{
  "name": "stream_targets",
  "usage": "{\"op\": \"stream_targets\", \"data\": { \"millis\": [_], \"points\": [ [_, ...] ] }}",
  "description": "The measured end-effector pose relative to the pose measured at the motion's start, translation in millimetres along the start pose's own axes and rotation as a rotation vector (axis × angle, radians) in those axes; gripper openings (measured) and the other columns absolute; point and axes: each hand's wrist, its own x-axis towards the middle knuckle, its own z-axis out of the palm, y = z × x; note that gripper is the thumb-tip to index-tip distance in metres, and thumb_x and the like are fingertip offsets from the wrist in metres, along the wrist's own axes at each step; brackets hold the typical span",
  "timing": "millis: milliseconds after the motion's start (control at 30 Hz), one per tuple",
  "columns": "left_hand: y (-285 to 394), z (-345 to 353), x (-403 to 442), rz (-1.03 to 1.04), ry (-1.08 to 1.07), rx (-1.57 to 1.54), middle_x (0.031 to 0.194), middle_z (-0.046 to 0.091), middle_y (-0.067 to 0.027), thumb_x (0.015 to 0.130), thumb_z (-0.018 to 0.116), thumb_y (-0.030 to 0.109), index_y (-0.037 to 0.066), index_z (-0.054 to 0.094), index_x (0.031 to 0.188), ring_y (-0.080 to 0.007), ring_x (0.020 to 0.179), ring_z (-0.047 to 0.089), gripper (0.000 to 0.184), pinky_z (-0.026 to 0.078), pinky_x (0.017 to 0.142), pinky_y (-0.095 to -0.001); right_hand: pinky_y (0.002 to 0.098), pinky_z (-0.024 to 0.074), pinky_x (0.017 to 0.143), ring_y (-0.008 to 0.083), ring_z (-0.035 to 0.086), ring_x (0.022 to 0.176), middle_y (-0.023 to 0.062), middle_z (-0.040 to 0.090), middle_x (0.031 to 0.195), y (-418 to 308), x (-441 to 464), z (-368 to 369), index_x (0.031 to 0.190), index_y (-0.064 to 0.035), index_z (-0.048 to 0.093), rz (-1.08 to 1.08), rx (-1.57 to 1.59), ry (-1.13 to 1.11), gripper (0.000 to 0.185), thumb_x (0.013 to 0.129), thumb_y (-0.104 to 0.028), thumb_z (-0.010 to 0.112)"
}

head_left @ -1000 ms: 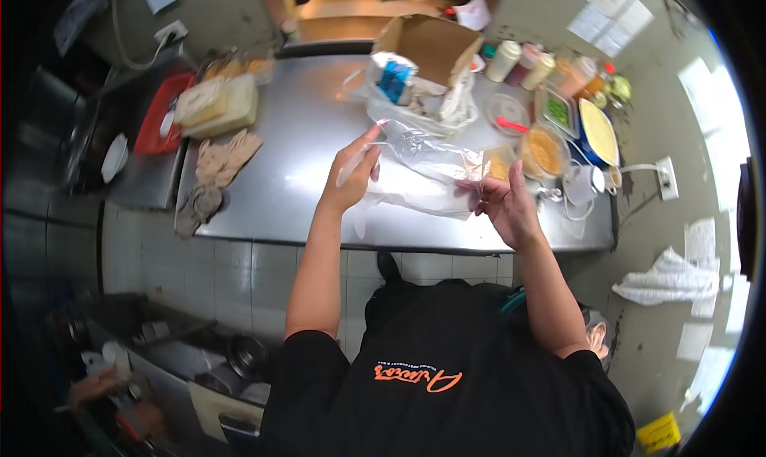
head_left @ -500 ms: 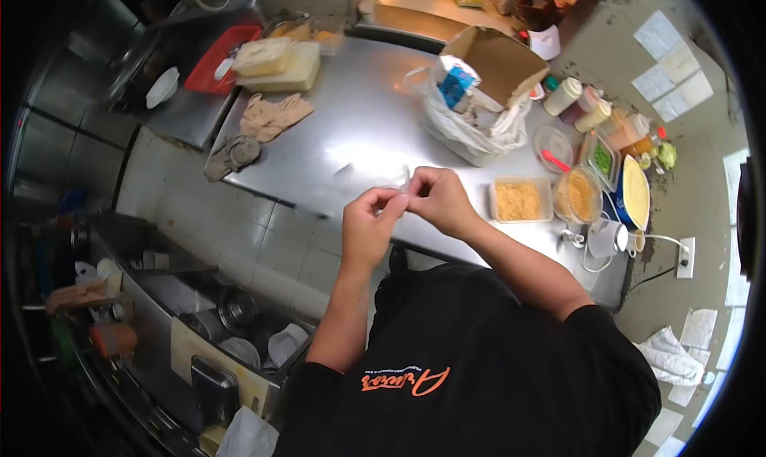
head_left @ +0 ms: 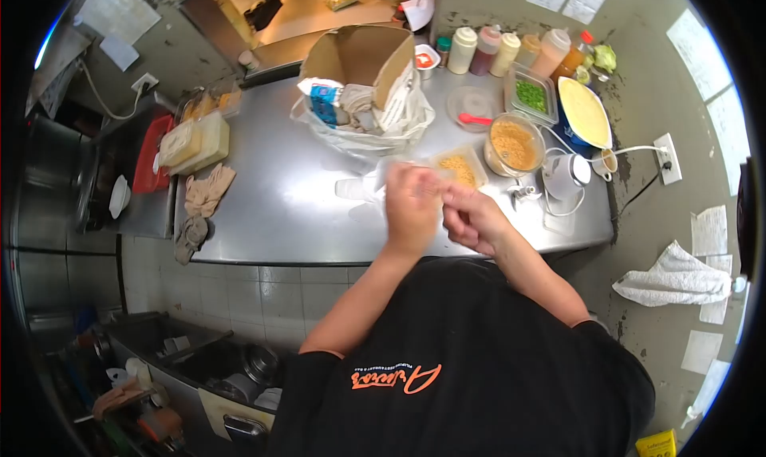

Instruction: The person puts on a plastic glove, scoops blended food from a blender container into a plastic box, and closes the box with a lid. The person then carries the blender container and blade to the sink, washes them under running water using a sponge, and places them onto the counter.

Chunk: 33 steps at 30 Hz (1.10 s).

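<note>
My left hand (head_left: pixel 412 206) and my right hand (head_left: pixel 472 216) meet above the front of the steel counter (head_left: pixel 271 210). The left one is smeared by motion, so its fingers cannot be read. Fingers of the right one are curled in a pinch, and what they hold is hidden or too small to name. Thin clear plastic (head_left: pixel 359 187) shows faintly just left of the hands. Right behind them lies a square tub of yellowish crumbs (head_left: pixel 457 170), partly covered by the hands.
A box in a white plastic bag (head_left: pixel 367 130) stands behind the hands. To the right are a round tub of brown crumbs (head_left: pixel 512 144), green bits in a container (head_left: pixel 531 95), sauce bottles (head_left: pixel 463 50) and a white corded appliance (head_left: pixel 566 175). Cloths (head_left: pixel 209 190) lie left.
The hands were apart with clear plastic stretched between them, then came together in a pinch. They are still together, now nearer the crumb tub. The camera view has swung between frames.
</note>
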Motion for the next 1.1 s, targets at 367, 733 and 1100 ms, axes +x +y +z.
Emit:
{"op": "stream_targets", "data": {
  "millis": [367, 733, 1100],
  "points": [
    [21.4, 95.3, -6.0, 0.206, -0.376, -0.151, 0.074, 0.057, -0.0123, 0.091, 0.055, 0.010, 0.003, 0.057, 0.082, -0.0286, 0.070, 0.054, 0.012, 0.043, 0.066, -0.0356, 0.0482, 0.0248, 0.109, 0.0308, 0.025, 0.136, 0.0078, 0.024, 0.151, -55.0, 14.4, -59.6, 0.149, -0.0139, 0.015, -0.630, 0.223, 0.098, 0.084, 0.089, -0.067, 0.038],
    [19.6, 116.0, 16.3, -0.002, -0.795, -0.213, 0.077, 0.058, -0.0130, 0.092, 0.054, 0.018, 0.000, 0.059, 0.089, -0.0241, 0.071, 0.056, 0.019, 0.044, 0.066, -0.0318, 0.0323, 0.0430, 0.093, 0.0251, 0.054, 0.112, 0.0172, 0.047, 0.135, -121.9, 3.1, -135.6, 0.137, -0.0012, 0.041, -0.904, -0.842, 0.883, 0.074, 0.085, -0.050, 0.059],
    [-143.5, 223.4, 92.9, -0.398, -0.959, 0.507, 0.085, 0.066, -0.0232, 0.086, 0.053, 0.018, -0.004, 0.065, 0.091, -0.0385, 0.087, 0.064, 0.026, 0.049, 0.079, -0.0421, 0.0438, 0.0492, 0.081, 0.0424, 0.061, 0.089, 0.0259, 0.064, 0.098, -84.2, 14.7, -304.2, 0.091, 0.0034, 0.065, -0.053, -1.561, 0.912, 0.029, 0.082, -0.021, 0.052]
  ]
}}
